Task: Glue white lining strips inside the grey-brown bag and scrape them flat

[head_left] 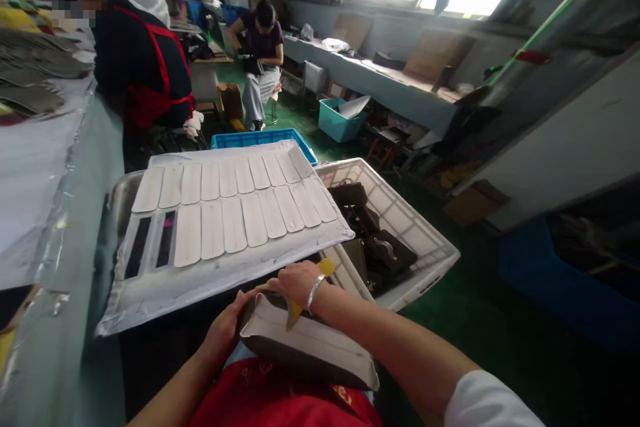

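Observation:
On my lap lies a dark bag piece (pixel 307 340), its pale flat face turned up and its far right end tilted downward. My left hand (pixel 231 320) grips its left end, fingers closed along the edge. My right hand (pixel 299 283), with a silver bracelet at the wrist, is closed over the upper left edge of the piece. From under it shows a flat yellow thing (pixel 295 313), whose kind I cannot make out. Just beyond, a white-covered board (pixel 280 250) carries rows of pale strips (pixel 213 230) with rounded ends.
A white crate (pixel 425 240) with dark bags (pixel 387 253) stands right of the board. Behind the board is a blue crate (pixel 255 139). A worktable (pixel 55 167) runs along my left, where a person (pixel 145 60) sits. Another person (pixel 263 47) sits farther back near a teal bin (pixel 345 121).

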`<state>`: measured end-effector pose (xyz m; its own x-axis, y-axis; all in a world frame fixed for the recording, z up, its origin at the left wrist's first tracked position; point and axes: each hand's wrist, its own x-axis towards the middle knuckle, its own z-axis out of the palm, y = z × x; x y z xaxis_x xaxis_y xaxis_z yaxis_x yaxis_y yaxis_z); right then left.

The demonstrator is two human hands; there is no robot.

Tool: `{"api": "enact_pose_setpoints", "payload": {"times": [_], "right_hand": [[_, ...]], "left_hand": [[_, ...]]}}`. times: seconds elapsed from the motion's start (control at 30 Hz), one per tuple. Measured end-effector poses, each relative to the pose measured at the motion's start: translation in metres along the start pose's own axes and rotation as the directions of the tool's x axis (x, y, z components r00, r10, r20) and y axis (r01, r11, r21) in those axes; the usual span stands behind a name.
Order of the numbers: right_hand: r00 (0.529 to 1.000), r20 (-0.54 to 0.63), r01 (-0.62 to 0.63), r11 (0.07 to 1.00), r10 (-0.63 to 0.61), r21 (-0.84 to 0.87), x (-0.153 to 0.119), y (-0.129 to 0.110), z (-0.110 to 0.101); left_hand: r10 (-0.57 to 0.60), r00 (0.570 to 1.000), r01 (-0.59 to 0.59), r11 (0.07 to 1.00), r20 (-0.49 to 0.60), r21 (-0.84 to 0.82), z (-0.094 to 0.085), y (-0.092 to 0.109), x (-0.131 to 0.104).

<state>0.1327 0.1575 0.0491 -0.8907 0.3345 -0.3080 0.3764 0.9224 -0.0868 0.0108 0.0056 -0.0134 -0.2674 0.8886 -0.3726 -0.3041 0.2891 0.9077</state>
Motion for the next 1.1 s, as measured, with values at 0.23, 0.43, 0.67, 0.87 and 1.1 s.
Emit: {"api": "enact_pose_setpoints", "payload": {"times": [0.23,0.43,0.67,0.87,1.1], "right_hand": [[0.999,-0.045,0.03,0.999,-0.029,0.023,0.025,-0.016,-0.002],[0.996,-0.053,0.078,0.995,-0.075,0.063,0.045,-0.017,0.003],[0.97,-0.041,0.238,0.971,-0.238,0.009,0.052,-0.015,-0.001],[0.946,0.004,0.325,0.945,-0.325,-0.016,0.054,-0.017,-0.008],[0.906,-0.003,0.424,0.905,-0.424,-0.03,0.051,-0.015,-0.007]], "left_hand": [[-0.105,0.994,0.101,0.976,-0.012,-0.195,-0.006,-0.03,0.004],[-0.108,0.993,0.12,0.944,0.055,-0.309,-0.01,-0.027,0.002],[-0.156,0.984,0.171,0.743,0.081,-0.648,-0.001,-0.005,0.006],[-0.207,0.94,0.169,0.973,-0.272,-0.157,-0.005,-0.006,-0.006],[-0.139,0.878,0.168,0.986,-0.458,0.022,-0.002,-0.007,-0.013]]}}
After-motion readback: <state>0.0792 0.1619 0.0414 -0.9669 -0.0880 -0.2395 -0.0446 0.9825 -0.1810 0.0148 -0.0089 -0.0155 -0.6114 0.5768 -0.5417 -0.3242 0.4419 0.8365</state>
